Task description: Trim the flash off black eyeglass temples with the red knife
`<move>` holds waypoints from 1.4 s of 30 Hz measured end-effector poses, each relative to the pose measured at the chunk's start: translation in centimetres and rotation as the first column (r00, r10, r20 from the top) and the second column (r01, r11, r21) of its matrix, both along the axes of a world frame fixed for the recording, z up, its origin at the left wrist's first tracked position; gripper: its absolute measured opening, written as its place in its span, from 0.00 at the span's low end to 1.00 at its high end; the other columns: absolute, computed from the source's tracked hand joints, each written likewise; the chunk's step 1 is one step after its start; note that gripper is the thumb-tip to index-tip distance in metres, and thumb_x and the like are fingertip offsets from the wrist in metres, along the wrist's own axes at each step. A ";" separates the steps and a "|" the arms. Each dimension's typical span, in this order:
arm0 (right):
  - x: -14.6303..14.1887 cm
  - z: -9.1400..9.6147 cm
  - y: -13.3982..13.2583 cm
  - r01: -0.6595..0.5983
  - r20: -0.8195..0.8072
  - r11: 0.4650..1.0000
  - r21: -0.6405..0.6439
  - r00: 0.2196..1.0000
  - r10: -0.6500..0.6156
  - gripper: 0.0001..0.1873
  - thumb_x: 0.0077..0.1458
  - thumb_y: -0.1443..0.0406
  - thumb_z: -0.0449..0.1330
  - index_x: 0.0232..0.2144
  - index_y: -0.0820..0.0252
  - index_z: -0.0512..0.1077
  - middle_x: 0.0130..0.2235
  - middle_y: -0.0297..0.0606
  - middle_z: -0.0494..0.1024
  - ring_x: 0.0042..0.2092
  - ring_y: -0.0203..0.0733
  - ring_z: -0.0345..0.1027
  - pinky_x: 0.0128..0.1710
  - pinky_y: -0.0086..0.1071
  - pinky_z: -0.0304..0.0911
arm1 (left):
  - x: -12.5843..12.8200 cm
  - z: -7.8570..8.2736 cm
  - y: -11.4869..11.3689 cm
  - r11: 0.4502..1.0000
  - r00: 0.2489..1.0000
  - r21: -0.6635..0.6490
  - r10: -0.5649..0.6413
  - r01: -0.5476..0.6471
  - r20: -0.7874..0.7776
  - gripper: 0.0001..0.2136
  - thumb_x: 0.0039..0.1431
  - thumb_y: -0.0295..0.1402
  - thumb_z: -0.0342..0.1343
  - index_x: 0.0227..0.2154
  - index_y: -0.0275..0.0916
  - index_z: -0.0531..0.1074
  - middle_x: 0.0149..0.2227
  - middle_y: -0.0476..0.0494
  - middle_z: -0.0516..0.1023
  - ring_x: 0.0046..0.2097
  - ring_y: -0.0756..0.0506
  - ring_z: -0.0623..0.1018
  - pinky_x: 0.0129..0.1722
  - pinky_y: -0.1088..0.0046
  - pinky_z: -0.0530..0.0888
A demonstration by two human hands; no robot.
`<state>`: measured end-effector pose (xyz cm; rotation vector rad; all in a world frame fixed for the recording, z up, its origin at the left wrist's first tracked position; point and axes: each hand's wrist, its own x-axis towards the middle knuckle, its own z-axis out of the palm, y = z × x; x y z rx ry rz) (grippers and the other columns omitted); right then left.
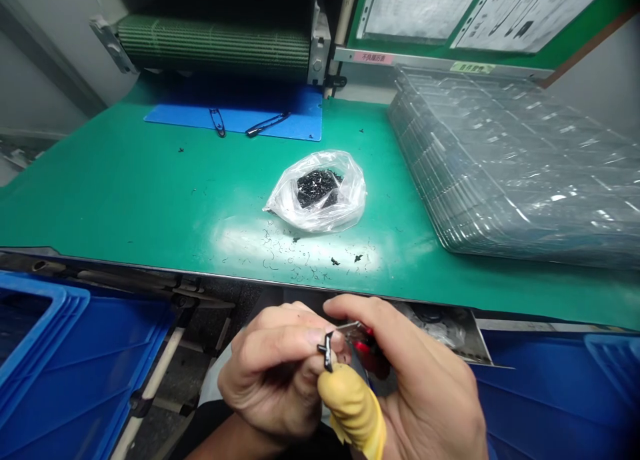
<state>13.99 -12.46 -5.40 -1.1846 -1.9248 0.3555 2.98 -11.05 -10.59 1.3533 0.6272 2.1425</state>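
Black plastic piece [326, 351] pinched firmly in the left hand [270, 373], just beside the metal tips of red-handled snips [367, 350] closed in the right hand [425, 387], a yellow finger cot [354, 407] seemingly on its thumb; beyond, a clear bag [315, 192] of black pieces sits on the green mat [125, 180].

Green mat bench [125, 193] here, clear bag [347, 207] of black plastic bits [315, 188] in the middle, big stack of clear trays [515, 167] on the right, 2 black clips [217, 122] on a blue mat [300, 117], blue bins [75, 373] down below.
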 end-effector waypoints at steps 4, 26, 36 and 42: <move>-0.1 0.0 0.1 0.023 -0.002 1.000 -0.015 1.000 -0.023 0.11 0.60 0.58 0.60 0.41 0.60 0.69 0.28 0.32 0.73 0.24 0.35 0.67 0.25 0.29 0.62 | 0.3 0.0 -0.1 1.000 0.998 -0.011 -0.025 0.026 0.063 0.03 0.58 0.25 0.61 0.35 0.29 0.75 0.31 0.49 0.79 0.26 0.54 0.77 0.26 0.79 0.78; -0.2 -0.4 0.0 -0.017 0.036 1.000 -0.016 0.999 0.018 0.13 0.64 0.59 0.55 0.47 0.61 0.67 0.32 0.37 0.74 0.29 0.38 0.69 0.27 0.31 0.61 | -0.5 0.1 -0.4 1.000 0.995 -0.009 0.012 -0.013 -0.097 0.07 0.60 0.23 0.58 0.42 0.29 0.75 0.33 0.46 0.78 0.28 0.50 0.78 0.26 0.73 0.78; -0.2 -0.3 0.0 -0.017 0.036 1.000 -0.004 0.999 0.017 0.13 0.64 0.60 0.55 0.47 0.62 0.67 0.34 0.39 0.76 0.30 0.40 0.71 0.28 0.32 0.63 | -0.7 0.1 -0.5 1.000 0.994 0.004 -0.003 0.003 -0.107 0.10 0.61 0.23 0.58 0.45 0.31 0.74 0.35 0.46 0.79 0.32 0.50 0.78 0.28 0.74 0.78; -0.3 -0.4 -0.1 -0.013 0.038 0.999 0.030 0.999 0.011 0.14 0.65 0.59 0.54 0.47 0.64 0.68 0.34 0.41 0.77 0.30 0.39 0.72 0.27 0.31 0.63 | -0.7 -0.3 -0.3 0.999 0.996 0.036 -0.027 0.030 -0.086 0.11 0.60 0.22 0.58 0.46 0.31 0.74 0.37 0.46 0.79 0.32 0.51 0.78 0.29 0.74 0.78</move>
